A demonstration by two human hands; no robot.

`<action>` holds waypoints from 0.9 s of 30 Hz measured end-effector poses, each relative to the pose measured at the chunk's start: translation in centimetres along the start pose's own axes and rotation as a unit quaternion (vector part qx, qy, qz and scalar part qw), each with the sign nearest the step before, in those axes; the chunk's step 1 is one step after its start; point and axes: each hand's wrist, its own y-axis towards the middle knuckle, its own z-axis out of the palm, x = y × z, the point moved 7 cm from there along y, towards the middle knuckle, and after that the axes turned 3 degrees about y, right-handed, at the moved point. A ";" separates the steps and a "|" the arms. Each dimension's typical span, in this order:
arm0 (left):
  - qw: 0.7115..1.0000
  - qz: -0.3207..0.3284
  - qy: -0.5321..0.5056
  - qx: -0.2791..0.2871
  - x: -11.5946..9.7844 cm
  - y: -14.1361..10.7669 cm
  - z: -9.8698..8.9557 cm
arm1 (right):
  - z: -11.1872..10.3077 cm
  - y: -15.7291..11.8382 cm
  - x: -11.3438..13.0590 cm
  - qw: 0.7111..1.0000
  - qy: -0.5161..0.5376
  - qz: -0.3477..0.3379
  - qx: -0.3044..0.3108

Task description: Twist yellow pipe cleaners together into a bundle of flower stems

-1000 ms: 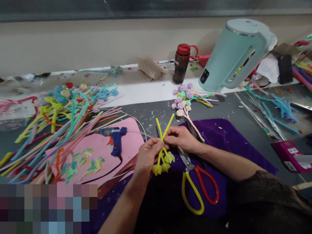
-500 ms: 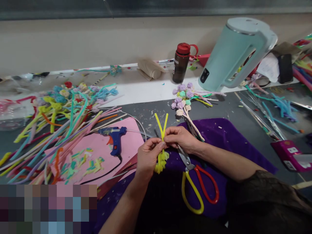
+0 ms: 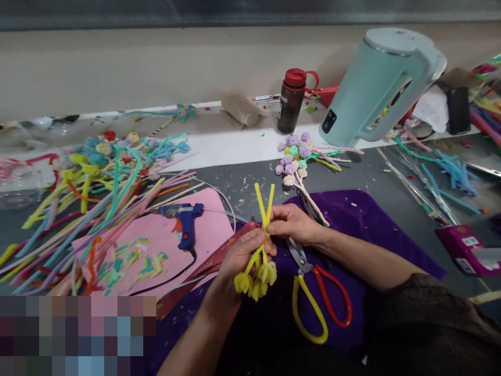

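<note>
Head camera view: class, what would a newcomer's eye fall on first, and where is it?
Probably the large pale-teal electric kettle at the back right, beside the red-lidded water bottle. Next, perhaps, the bright yellow pipe-cleaner flowers, held blossoms-down at the centre by the left hand and right hand, near scissors with one yellow and one red handle. The heap of multicoloured pipe cleaners at left also stands out.

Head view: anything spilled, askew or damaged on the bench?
No obvious damage. Short green and yellow fuzzy clippings lie scattered on the pink paper sheet, and white flecks dot the dark grey tabletop: looks like litter. The pale teal kettle seems to lean right, possibly just lens distortion.
</note>
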 end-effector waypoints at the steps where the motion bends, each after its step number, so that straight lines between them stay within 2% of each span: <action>1: 1.000 0.005 0.008 -0.013 -0.2 0.0 -0.1 | -0.1 0.0 0.0 1.000 -0.008 0.001 -0.003; 5: 0.987 0.078 0.068 -0.121 -1.8 -0.7 -0.9 | -0.6 0.2 0.1 0.998 -0.049 0.016 -0.020; 9: 0.949 0.174 0.171 -0.198 -3.5 -1.6 -1.1 | -1.1 0.3 0.2 0.995 -0.082 0.021 -0.044; 12: 0.925 0.199 0.234 -0.224 -3.6 -1.8 -1.3 | -1.1 0.2 0.1 0.994 -0.090 0.020 -0.061; 18: 0.900 0.228 0.285 -0.237 -3.6 -1.9 -1.9 | -0.6 0.2 0.0 0.997 -0.062 0.001 -0.051; 21: 0.909 0.225 0.269 -0.227 -3.5 -1.8 -2.1 | -0.7 0.2 0.0 0.998 -0.043 -0.003 -0.047; 27: 0.961 0.168 0.130 -0.179 -2.6 -1.2 -1.8 | -0.6 0.3 -0.6 0.999 0.005 0.011 -0.051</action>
